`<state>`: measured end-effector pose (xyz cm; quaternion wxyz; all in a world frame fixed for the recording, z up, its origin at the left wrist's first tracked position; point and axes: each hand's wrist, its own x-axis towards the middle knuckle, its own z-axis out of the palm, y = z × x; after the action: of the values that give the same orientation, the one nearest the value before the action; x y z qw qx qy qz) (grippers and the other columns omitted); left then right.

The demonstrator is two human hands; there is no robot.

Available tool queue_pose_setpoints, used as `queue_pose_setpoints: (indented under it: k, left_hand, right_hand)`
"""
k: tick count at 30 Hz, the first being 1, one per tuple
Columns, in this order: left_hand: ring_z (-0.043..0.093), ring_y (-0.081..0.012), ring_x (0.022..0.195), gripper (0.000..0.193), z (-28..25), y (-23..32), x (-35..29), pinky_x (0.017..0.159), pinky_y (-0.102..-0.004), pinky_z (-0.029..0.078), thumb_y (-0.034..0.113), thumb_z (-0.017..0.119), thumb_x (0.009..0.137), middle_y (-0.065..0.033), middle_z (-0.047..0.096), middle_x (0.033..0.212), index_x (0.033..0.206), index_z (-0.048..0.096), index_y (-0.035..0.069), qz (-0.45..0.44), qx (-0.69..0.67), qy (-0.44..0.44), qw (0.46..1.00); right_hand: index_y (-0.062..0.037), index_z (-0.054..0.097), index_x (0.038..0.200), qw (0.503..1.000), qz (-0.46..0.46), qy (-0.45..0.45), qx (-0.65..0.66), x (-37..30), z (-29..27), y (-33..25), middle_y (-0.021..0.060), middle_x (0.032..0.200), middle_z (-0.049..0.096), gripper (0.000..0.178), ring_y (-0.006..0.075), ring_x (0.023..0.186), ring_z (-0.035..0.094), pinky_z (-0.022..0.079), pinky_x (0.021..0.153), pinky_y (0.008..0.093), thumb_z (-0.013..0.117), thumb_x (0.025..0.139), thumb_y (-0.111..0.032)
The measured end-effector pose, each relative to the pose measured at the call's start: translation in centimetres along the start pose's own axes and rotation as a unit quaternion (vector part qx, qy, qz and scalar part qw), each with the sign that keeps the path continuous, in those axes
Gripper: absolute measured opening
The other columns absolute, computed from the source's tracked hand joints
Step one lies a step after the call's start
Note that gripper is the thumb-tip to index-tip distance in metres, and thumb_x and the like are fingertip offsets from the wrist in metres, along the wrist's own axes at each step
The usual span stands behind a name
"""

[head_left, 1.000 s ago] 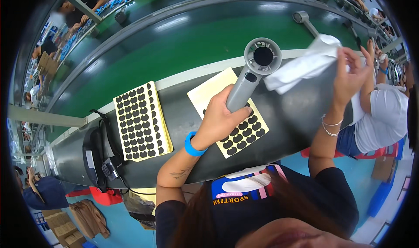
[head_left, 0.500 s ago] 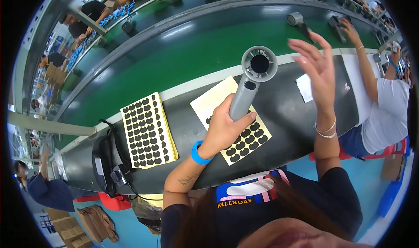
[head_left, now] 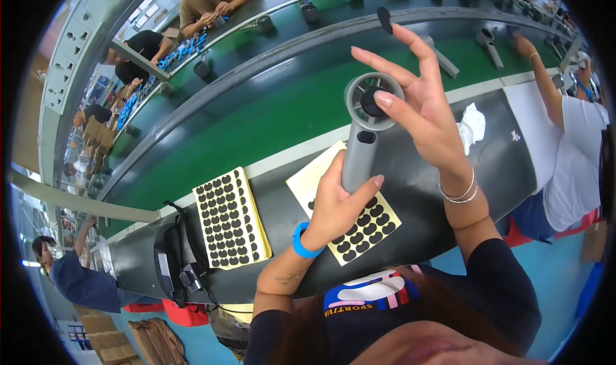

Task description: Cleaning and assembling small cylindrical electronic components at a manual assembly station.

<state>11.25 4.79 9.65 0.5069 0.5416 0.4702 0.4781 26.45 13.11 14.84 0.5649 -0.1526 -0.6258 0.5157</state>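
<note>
While the left hand (head_left: 333, 204) wraps its fingers (head_left: 367, 186) closed round the lower part of a grey handheld fan (head_left: 362, 137), the fan stands nearly upright above the tabletop (head_left: 423, 191), its long axis running from the palm up and slightly away to the round head. That head lies just past the left thumb and right under the right hand (head_left: 427, 111), which is the nearer of the two to it: the right hand is spread wide and grips nothing, its thumb tip pressing a small black round pad (head_left: 369, 102) at the hub of the fan head while the other fingers (head_left: 385, 66) fan out above and beyond. Beneath the left wrist, with its blue band (head_left: 301, 242), lies a yellow sheet of black pads (head_left: 359, 227), partly emptied on the side under the fan handle. Further out to the left of the left fingers sits a fuller stack of pad sheets (head_left: 231, 217), and beyond that a black device with cables (head_left: 170, 262) at the tabletop's end. Just right of the right hand a crumpled white cloth (head_left: 471, 126) rests on the dark surface. Past the fingertips runs a green belt (head_left: 269, 114) carrying more grey fans (head_left: 443, 58), with other people at work along its far side and one in white (head_left: 568, 153) at the right.
</note>
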Motion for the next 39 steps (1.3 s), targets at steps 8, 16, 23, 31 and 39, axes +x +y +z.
queue_pose_setpoints:
  k: [8,16,23,31,39]
  left_hand:
    - [0.051,-0.0067,0.066,0.033,0.6,0.3,1.2,0.057,-0.0225,0.042,0.011,0.069,0.083,-0.0022,0.053,0.083,0.109,0.051,0.0,-0.067,-0.067,-0.044,0.994]
    - [0.054,-0.0074,0.067,0.037,3.5,0.7,2.6,0.057,-0.0228,0.044,0.01,0.07,0.083,-0.0029,0.054,0.087,0.112,0.05,0.001,-0.053,-0.095,-0.077,0.991]
    - [0.051,-0.0065,0.066,0.032,6.8,0.4,3.9,0.056,-0.0215,0.042,0.013,0.07,0.084,-0.0012,0.054,0.081,0.107,0.051,0.002,-0.008,-0.067,-0.081,0.994]
    - [0.057,-0.0183,0.055,0.038,10.9,2.1,6.8,0.052,-0.0323,0.045,0.013,0.067,0.085,-0.0123,0.062,0.072,0.114,0.046,-0.003,0.153,0.209,-0.083,0.962]
    - [0.058,-0.0412,0.055,0.042,14.5,1.4,9.4,0.052,-0.0444,0.046,0.008,0.063,0.085,-0.0247,0.059,0.066,0.119,0.042,-0.004,0.306,0.324,-0.118,0.887]
  right_hand:
    - [-0.0062,0.009,0.149,0.999,-0.006,0.009,-0.03,0.8,-3.2,-0.8,0.0253,0.137,0.047,0.069,0.0274,0.124,0.051,0.041,0.097,0.03,0.038,0.087,-0.001]
    - [-0.0018,0.02,0.143,0.997,-0.057,0.039,-0.029,0.8,-5.9,-2.1,0.0288,0.129,0.052,0.06,0.0314,0.121,0.054,0.04,0.102,0.0393,0.042,0.088,0.003]
    - [-0.0001,0.022,0.141,0.942,-0.169,0.217,-0.192,0.4,-7.8,-4.3,0.0296,0.117,0.058,0.051,0.0294,0.098,0.066,0.047,0.096,0.0377,0.046,0.097,-0.005]
    - [-0.0035,0.022,0.14,0.846,-0.296,0.314,-0.313,1.5,-10.2,-4.0,0.0191,0.12,0.06,0.049,0.025,0.107,0.062,0.044,0.095,0.0293,0.046,0.097,-0.003]
    - [-0.0002,0.033,0.136,0.747,-0.336,0.472,-0.327,0.9,-19.0,-4.6,0.0128,0.107,0.058,0.042,0.0164,0.092,0.056,0.044,0.087,0.0288,0.047,0.096,-0.007]
